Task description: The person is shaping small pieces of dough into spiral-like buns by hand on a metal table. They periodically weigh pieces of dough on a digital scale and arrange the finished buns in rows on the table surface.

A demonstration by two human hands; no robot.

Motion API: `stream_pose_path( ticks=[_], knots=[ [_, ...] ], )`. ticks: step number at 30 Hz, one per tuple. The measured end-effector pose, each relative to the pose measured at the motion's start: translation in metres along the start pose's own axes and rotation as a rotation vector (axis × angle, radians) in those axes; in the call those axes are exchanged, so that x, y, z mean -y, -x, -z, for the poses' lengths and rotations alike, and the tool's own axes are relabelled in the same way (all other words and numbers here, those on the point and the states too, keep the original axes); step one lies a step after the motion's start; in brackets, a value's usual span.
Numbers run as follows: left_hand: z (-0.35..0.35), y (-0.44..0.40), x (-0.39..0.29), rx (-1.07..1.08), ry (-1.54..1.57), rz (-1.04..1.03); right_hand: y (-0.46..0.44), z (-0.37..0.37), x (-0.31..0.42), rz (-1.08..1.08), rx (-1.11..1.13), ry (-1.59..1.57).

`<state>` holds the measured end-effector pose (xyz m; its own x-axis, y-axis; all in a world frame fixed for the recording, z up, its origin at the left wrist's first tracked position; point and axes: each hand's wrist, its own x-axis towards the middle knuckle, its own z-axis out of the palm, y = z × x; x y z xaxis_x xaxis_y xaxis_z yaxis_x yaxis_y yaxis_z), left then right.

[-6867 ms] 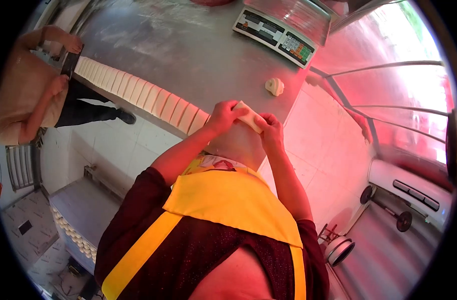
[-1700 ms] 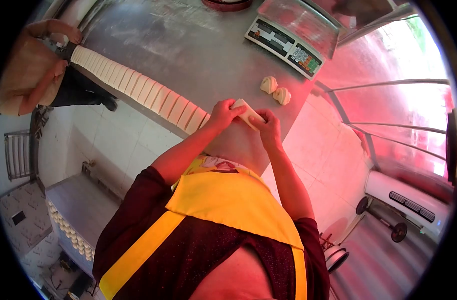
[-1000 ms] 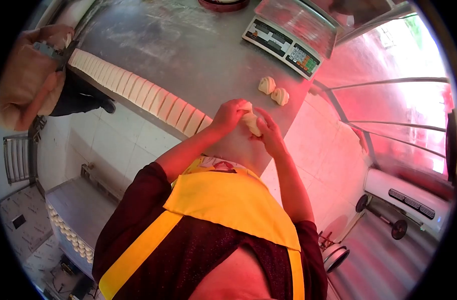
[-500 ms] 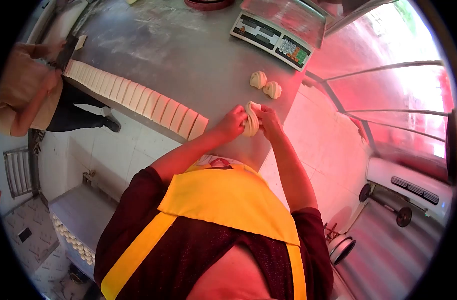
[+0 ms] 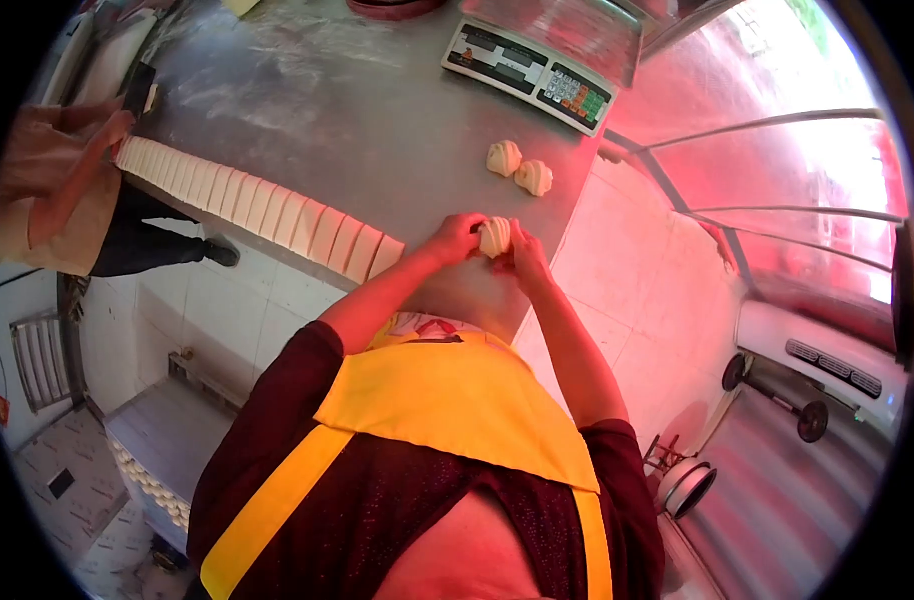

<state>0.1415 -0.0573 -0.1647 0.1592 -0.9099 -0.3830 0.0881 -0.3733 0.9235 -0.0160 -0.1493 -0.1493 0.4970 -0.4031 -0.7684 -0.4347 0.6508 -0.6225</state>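
Between my two hands, close to the table's near corner, is a twisted piece of dough (image 5: pixel 494 237) with ridged folds. My left hand (image 5: pixel 459 238) is closed on its left side, and my right hand (image 5: pixel 524 258) grips its right side. Just beyond them, two shaped dough twists (image 5: pixel 518 167) rest on the metal table (image 5: pixel 377 130). A long row of cut dough strips (image 5: pixel 262 205) runs along the table's edge to my left, its nearest end beside my left forearm.
A digital scale (image 5: pixel 532 75) stands at the far right of the table. At the left end of the dough row a co-worker (image 5: pixel 67 190) holds a dark blade (image 5: pixel 139 88). A lower metal surface (image 5: pixel 172 425) with dough pieces along its side is behind me on the left.
The dough in my hands has gone from a long, hanging twist to a compact, rounded bundle. The whole view has shifted slightly. The co-worker's hands have moved at the row's end.
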Motion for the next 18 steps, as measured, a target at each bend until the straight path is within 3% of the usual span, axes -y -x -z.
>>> stream_pose_path(
  ticks=[2, 3, 6, 9, 11, 13, 15, 17, 18],
  knots=[
    [-0.002, -0.013, 0.028, -0.087, -0.188, -0.144, 0.000, -0.003, -0.008, 0.069, 0.028, -0.154],
    [-0.003, -0.013, 0.027, -0.131, -0.281, -0.213, -0.002, 0.001, -0.011, 0.122, 0.042, -0.055],
    [-0.006, -0.002, 0.021, -0.089, -0.206, 0.046, -0.005, 0.009, -0.019, 0.255, 0.048, 0.276],
    [-0.007, 0.008, 0.009, -0.041, -0.196, 0.172, -0.001, 0.010, -0.029, 0.401, -0.051, 0.619],
    [-0.010, 0.007, 0.010, -0.049, -0.205, 0.165, -0.009, 0.010, -0.038, 0.592, -0.137, 0.766],
    [-0.007, 0.005, 0.008, 0.005, -0.147, 0.187, -0.016, 0.011, -0.040, 0.649, -0.213, 0.834],
    [0.001, 0.005, 0.007, 0.120, -0.021, 0.248, -0.021, 0.013, -0.044, 0.660, -0.233, 0.828],
    [-0.004, 0.008, 0.007, 0.060, -0.107, 0.215, -0.025, 0.018, -0.047, 0.632, -0.201, 0.744],
    [-0.005, 0.007, 0.006, 0.027, -0.154, 0.196, -0.022, 0.018, -0.039, 0.503, -0.121, 0.620]
  ],
)
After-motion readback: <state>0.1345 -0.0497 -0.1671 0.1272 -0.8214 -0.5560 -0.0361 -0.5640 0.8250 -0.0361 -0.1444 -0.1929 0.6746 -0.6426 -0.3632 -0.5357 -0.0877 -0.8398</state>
